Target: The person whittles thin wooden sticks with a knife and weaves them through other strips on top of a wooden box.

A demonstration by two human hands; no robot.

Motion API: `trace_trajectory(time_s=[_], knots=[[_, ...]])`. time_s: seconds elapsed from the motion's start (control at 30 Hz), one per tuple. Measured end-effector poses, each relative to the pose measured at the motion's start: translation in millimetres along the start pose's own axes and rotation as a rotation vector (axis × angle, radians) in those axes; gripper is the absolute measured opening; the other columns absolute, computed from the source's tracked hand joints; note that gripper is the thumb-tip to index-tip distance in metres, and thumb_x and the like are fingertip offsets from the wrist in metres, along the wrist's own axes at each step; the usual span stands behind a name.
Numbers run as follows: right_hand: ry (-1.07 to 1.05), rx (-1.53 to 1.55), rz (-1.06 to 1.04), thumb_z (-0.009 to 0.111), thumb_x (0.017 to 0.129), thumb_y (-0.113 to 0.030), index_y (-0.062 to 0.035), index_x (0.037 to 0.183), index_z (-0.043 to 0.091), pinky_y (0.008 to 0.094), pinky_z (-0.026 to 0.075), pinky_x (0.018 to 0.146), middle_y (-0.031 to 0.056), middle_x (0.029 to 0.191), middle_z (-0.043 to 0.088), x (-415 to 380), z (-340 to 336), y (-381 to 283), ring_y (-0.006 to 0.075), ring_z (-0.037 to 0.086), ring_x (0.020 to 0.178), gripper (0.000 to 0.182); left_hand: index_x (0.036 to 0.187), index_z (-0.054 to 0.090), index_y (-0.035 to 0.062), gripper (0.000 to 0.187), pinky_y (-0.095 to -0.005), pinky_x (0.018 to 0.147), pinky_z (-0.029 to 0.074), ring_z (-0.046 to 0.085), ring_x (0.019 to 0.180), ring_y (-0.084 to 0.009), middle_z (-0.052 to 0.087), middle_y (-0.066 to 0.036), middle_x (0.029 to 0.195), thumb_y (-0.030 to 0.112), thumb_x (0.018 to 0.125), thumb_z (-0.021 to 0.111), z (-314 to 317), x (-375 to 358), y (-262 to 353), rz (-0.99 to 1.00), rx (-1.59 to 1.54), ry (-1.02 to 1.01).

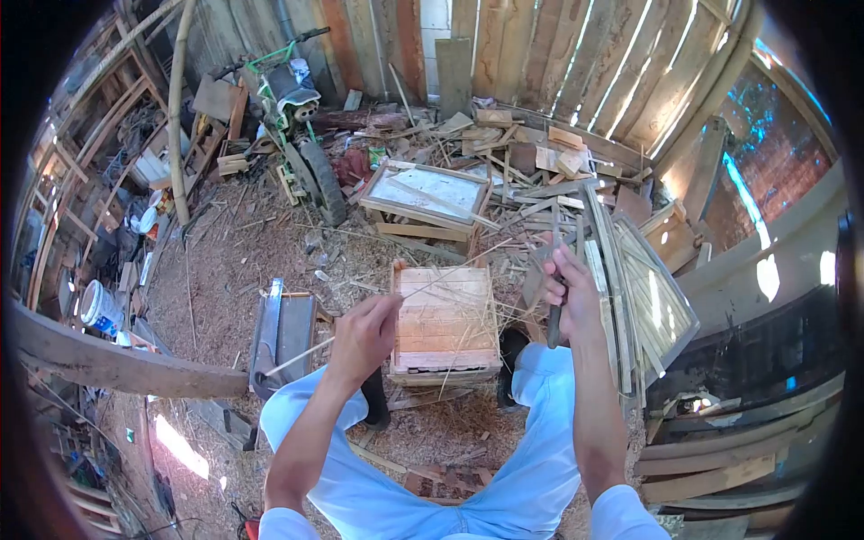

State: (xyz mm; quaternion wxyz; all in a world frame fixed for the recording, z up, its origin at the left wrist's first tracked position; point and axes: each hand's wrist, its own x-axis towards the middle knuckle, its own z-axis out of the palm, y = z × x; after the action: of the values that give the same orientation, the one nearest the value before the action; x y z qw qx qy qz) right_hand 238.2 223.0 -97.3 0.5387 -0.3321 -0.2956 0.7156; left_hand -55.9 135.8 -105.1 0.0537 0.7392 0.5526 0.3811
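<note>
My left hand point(367, 333) is closed on a thin wooden strip point(301, 357), which sticks out on both sides of the fist. My right hand point(573, 286) is wrapped round the dark handle of a knife point(554, 225), its blade pointing up and away. Between my knees, below and between the hands, stands a small wooden box point(447, 326) with pale slats on top. Thin shavings point(468, 333) lie across its right side and hang over the edge.
A handsaw point(268, 328) lies on a dark board point(295, 333) to the left. Ahead are a framed panel point(427, 191), scrap wood point(504, 135) and a small motorbike point(310, 166). Slatted frames point(643, 279) lean at the right. A beam point(135, 360) crosses at left.
</note>
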Motion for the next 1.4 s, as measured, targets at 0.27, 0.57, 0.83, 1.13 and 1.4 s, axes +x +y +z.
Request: trace_trajectory(time_s=[0.27, 0.57, 0.83, 1.13, 1.4], knots=[[-0.088, -0.290, 0.143, 0.049, 0.097, -0.028, -0.0079, 0.113, 0.054, 0.0175, 0.027, 0.040, -0.0029, 0.064, 0.045, -19, 54, 39, 0.0028, 0.034, 0.047, 0.026, 0.093, 0.061, 0.0017, 0.010, -0.0365, 0.057, 0.048, 0.063, 0.064, -0.0293, 0.064, -0.016, 0.075, 0.006, 0.085, 0.061, 16, 9, 18, -0.196, -0.144, -0.082], [0.001, -0.170, 0.046, 0.050, 0.097, -0.028, -0.0038, 0.114, 0.054, 0.0159, 0.027, 0.041, -0.0016, 0.071, 0.048, 5, 27, 26, 0.0017, 0.032, 0.047, 0.030, 0.089, 0.062, 0.0016, 0.010, -0.0395, 0.060, 0.049, 0.063, 0.068, -0.0329, 0.065, -0.015, 0.081, 0.011, 0.087, 0.060, 6, 7, 14, -0.207, -0.182, -0.172], [-0.188, -0.338, 0.217, 0.046, 0.098, -0.020, -0.0062, 0.131, 0.048, 0.0160, 0.031, 0.043, -0.0006, 0.074, 0.051, -20, 53, 38, 0.0026, 0.035, 0.051, 0.035, 0.089, 0.064, 0.0002, 0.008, -0.0326, 0.053, 0.048, 0.062, 0.060, -0.0254, 0.065, -0.014, 0.078, 0.008, 0.085, 0.063, 14, 5, 19, -0.131, -0.197, -0.028], [-0.254, -0.169, 0.366, 0.053, 0.095, -0.017, -0.0043, 0.125, 0.054, 0.0150, 0.028, 0.042, -0.0018, 0.074, 0.053, -25, 61, 46, 0.0014, 0.036, 0.051, 0.032, 0.088, 0.063, 0.0007, 0.007, -0.0353, 0.057, 0.050, 0.064, 0.066, -0.0288, 0.065, -0.014, 0.080, 0.006, 0.084, 0.063, 15, 8, 26, -0.071, -0.129, -0.025], [-0.237, -0.247, 0.376, 0.054, 0.095, -0.017, -0.0027, 0.118, 0.057, 0.0146, 0.027, 0.042, -0.0020, 0.074, 0.053, -23, 56, 37, 0.0008, 0.036, 0.051, 0.028, 0.089, 0.061, 0.0039, 0.007, -0.0415, 0.058, 0.049, 0.062, 0.068, -0.0339, 0.064, -0.014, 0.079, 0.010, 0.086, 0.060, 16, 8, 27, -0.073, -0.176, -0.067]])
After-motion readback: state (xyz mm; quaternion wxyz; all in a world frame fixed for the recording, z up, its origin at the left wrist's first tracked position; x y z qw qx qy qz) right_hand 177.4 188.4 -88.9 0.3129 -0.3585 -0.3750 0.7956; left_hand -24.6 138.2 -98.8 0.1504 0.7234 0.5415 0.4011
